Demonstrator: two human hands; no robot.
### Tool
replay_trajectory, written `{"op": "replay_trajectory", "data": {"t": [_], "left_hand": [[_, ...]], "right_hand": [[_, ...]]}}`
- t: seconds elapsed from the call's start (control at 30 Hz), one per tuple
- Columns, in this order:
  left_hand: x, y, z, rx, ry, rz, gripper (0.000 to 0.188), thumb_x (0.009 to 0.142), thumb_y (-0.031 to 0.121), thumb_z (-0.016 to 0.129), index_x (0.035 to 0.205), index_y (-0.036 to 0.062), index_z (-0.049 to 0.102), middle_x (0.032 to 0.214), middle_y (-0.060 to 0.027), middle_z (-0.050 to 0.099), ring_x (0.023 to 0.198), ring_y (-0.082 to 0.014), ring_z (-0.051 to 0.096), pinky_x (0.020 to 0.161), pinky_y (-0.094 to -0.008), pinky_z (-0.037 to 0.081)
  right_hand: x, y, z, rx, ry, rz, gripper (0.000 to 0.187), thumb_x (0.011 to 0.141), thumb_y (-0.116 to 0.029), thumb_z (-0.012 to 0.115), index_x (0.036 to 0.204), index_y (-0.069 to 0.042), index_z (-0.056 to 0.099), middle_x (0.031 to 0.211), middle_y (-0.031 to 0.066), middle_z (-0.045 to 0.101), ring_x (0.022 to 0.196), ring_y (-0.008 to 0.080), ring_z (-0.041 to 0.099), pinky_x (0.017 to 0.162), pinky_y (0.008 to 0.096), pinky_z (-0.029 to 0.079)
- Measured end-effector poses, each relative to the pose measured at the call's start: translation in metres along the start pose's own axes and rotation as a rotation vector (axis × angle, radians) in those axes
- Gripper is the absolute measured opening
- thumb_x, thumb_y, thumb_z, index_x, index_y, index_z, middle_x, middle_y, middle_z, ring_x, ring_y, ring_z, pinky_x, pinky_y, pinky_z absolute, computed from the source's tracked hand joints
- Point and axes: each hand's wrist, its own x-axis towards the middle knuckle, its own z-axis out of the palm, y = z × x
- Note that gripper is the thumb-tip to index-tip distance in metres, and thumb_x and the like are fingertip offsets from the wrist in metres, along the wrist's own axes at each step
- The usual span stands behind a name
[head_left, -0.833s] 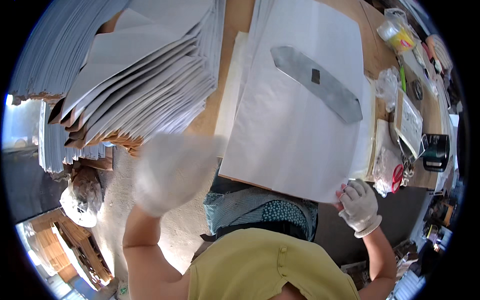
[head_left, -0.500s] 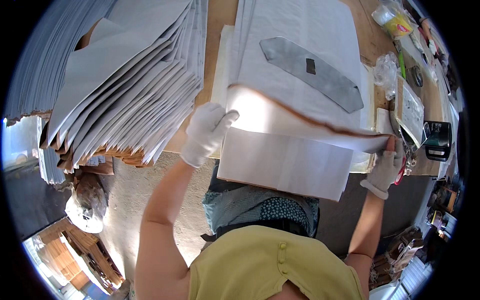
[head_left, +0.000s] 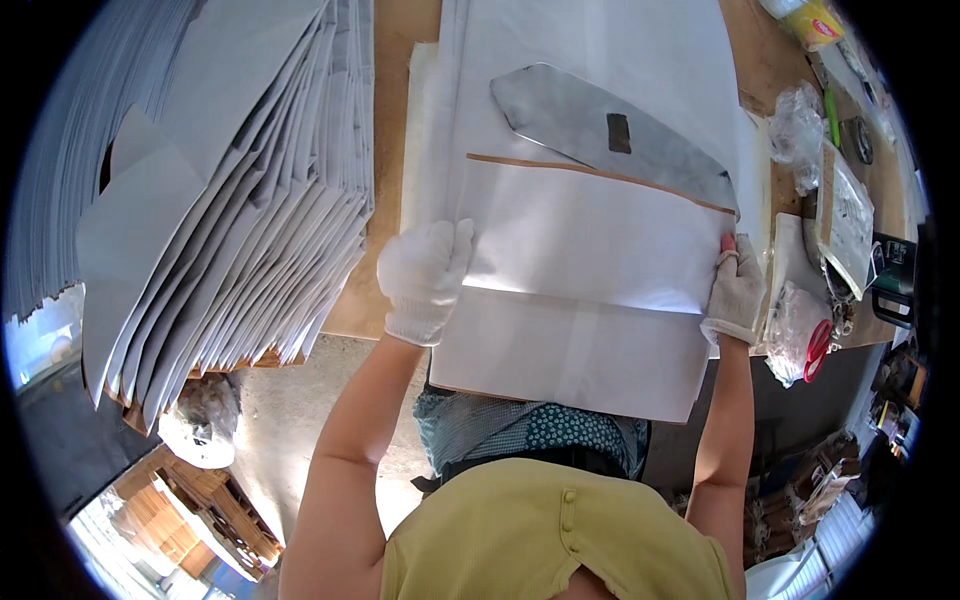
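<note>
White paper sheet (head_left: pixel 590 235), its far edge brown, lies over the paper stack (head_left: pixel 570 350) on the table (head_left: pixel 390 240) and partly overlaps the metal plate (head_left: pixel 610 130). The left hand (head_left: pixel 425 280) grasps its left side; the right hand (head_left: pixel 737 290) pinches its right. An uneven pull between the hands could leave it skewed, and rubbing on the plate's rim might crease or tear it

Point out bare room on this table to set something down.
Bare table shows in a narrow strip between the folded stack and the flat paper, and in a patch between the paper and yellow packet. The right end is crowded with plastic bags.
</note>
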Motion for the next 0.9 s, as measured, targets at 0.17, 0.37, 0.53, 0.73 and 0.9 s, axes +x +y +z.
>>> {"op": "replay_trajectory", "data": {"t": [0.17, 0.37, 0.53, 0.73, 0.9], "left_hand": [[0.024, 0.020, 0.021, 0.085, 0.129, 0.316, 0.029, 0.088, 0.023, 0.074, 0.112, 0.0093, 0.067, 0.113, -0.0097, 0.064, 0.087, -0.0281, 0.063, 0.076, -0.0450, 0.048], [0.034, 0.048, 0.014, -0.219, -0.006, 0.399, 0.050, 0.077, 0.029, 0.079, 0.119, 0.0074, 0.061, 0.127, -0.0080, 0.056, 0.117, -0.0324, 0.054, 0.104, -0.0565, 0.038], [0.036, 0.057, 0.013, -0.142, -0.125, 0.297, 0.057, 0.079, 0.041, 0.078, 0.122, 0.0079, 0.061, 0.127, -0.0093, 0.054, 0.124, -0.0334, 0.050, 0.112, -0.0630, 0.030], [0.034, 0.057, 0.026, -0.074, -0.134, 0.297, 0.061, 0.080, 0.049, 0.077, 0.124, 0.0091, 0.063, 0.129, -0.0100, 0.056, 0.132, -0.0340, 0.047, 0.118, -0.0647, 0.025], [0.034, 0.061, 0.015, -0.107, -0.130, 0.311, 0.060, 0.078, 0.037, 0.083, 0.125, 0.0097, 0.059, 0.129, -0.0092, 0.051, 0.127, -0.0340, 0.049, 0.115, -0.0612, 0.029]], "right_hand": [[0.007, 0.001, 0.002, -0.108, -0.040, 0.053, 0.038, 0.108, -0.032, 0.058, 0.112, 0.004, 0.069, 0.082, 0.0135, 0.065, 0.075, 0.0198, 0.058, 0.073, 0.0342, 0.049], [0.027, -0.010, -0.016, -0.124, -0.188, 0.193, 0.050, 0.105, -0.043, 0.062, 0.104, 0.006, 0.070, 0.088, 0.0168, 0.071, 0.085, 0.0247, 0.065, 0.086, 0.0352, 0.050], [-0.006, -0.072, 0.039, -0.478, 0.199, -0.619, 0.037, 0.092, -0.020, 0.070, 0.127, -0.007, 0.065, 0.123, 0.0149, 0.066, 0.116, 0.0357, 0.064, 0.102, 0.0460, 0.051], [-0.046, -0.103, 0.096, -0.125, -0.077, -0.699, 0.047, 0.087, -0.018, 0.071, 0.131, -0.005, 0.064, 0.134, 0.0173, 0.063, 0.134, 0.0401, 0.053, 0.114, 0.0501, 0.042], [-0.008, -0.027, 0.034, -0.411, 0.145, -0.719, 0.045, 0.084, -0.018, 0.071, 0.126, -0.005, 0.067, 0.132, 0.0156, 0.064, 0.130, 0.0387, 0.056, 0.111, 0.0494, 0.044]]}}
